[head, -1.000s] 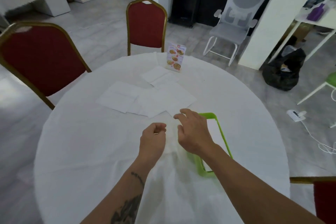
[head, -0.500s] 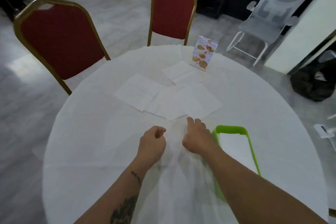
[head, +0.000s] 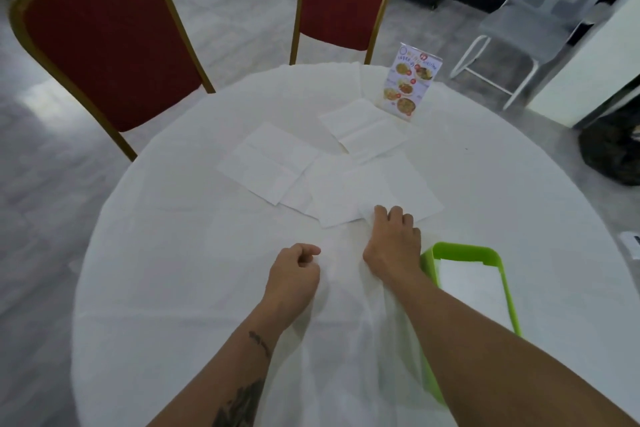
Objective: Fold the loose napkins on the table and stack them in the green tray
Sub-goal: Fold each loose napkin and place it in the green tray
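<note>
while napkins lie loose: inventory
napkins (head: 349,191): beyond green tray (head: 464,248), overlapping; thin, limp, light, tear-prone
grip: near corner
right hand (head: 393,241): fingers bent onto nearest napkin's edge
left hand (head: 294,276): curled, holding nothing

Left grip (head: 294,270) curled empty, right grip (head: 393,239) pinching

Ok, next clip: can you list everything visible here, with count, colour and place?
table: one, round, white cloth, centre
loose napkins: several, white, overlapping mid-table; exact count unclear
green tray: one, right of hands, white napkins inside
menu card: one, upright, far edge
red chairs: two, gold frames, behind table
grey chair: one, far right
black bag: one, floor right
left hand: curled, holds nothing
right hand: pinches nearest napkin's edge
</note>
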